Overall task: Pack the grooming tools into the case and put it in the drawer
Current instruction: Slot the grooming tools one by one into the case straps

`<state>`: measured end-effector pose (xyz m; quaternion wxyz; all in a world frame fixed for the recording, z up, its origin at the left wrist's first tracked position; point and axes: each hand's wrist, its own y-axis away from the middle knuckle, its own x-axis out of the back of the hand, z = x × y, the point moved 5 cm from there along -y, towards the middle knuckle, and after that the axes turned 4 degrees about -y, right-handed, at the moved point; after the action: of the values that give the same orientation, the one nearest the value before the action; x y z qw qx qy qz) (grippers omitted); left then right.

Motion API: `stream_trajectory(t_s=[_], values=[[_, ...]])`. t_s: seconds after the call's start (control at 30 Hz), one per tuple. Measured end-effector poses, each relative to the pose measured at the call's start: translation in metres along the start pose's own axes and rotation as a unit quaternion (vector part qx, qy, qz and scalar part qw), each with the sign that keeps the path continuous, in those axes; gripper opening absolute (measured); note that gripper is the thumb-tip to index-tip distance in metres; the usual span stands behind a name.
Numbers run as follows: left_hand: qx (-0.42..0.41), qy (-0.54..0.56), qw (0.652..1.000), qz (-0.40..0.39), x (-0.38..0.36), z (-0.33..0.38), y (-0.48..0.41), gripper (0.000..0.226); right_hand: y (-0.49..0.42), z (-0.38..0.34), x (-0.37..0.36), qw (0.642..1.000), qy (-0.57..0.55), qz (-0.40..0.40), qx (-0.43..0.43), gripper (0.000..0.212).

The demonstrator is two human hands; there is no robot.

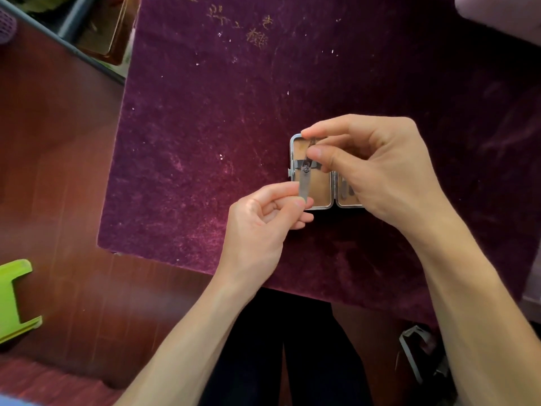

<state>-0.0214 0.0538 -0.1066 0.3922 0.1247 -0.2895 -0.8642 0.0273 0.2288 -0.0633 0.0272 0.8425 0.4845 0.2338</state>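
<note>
Tool [304, 186] pinched at both ends: left grip [260, 218] below, right grip [377, 171] above, over open case [322, 192].

Open cloth [205, 142] L of case [320, 191]; R hand [380, 168] overhangs case.

The right hand [377, 171] covers most of the right half of the case [322, 191], so its contents are unreadable. The metal tool [303, 186] disappears at its upper end behind those fingers. A green plastic thing [14, 300] runs off the left edge.

No legible txt anywhere.
</note>
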Motion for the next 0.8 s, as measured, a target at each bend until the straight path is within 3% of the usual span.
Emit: stream_trajectory(t_s=[0.07, 0.13, 0.23, 0.33, 0.4, 0.5, 0.8], values=[[-0.024, -0.025, 0.999, 0.000, 0.001, 0.006, -0.004, 0.020, -0.006, -0.003, 0.003, 1.000, 0.016, 0.011, 0.020, 0.020], [-0.088, -0.141, 0.985, 0.038, 0.006, 0.012, -0.008, 0.024, -0.015, -0.004, 0.009, 0.998, 0.028, 0.041, 0.037, 0.017], [-0.197, -0.350, 0.911, 0.096, 0.012, 0.018, -0.012, 0.050, -0.028, -0.003, 0.013, 0.994, 0.049, 0.076, 0.053, 0.013], [-0.219, -0.462, 0.857, 0.059, 0.009, 0.006, -0.018, 0.081, -0.038, 0.000, 0.009, 0.993, 0.066, 0.075, 0.061, 0.013], [-0.222, -0.504, 0.834, 0.039, 0.007, -0.004, -0.021, 0.092, -0.041, 0.002, 0.003, 0.992, 0.080, 0.070, 0.064, 0.013], [-0.253, -0.537, 0.803, 0.053, 0.004, -0.012, -0.023, 0.089, -0.044, 0.006, -0.001, 0.991, 0.091, 0.069, 0.064, 0.013], [-0.287, -0.564, 0.768, 0.097, 0.001, -0.016, -0.024, 0.077, -0.043, 0.011, -0.001, 0.992, 0.104, 0.050, 0.054, 0.014]])
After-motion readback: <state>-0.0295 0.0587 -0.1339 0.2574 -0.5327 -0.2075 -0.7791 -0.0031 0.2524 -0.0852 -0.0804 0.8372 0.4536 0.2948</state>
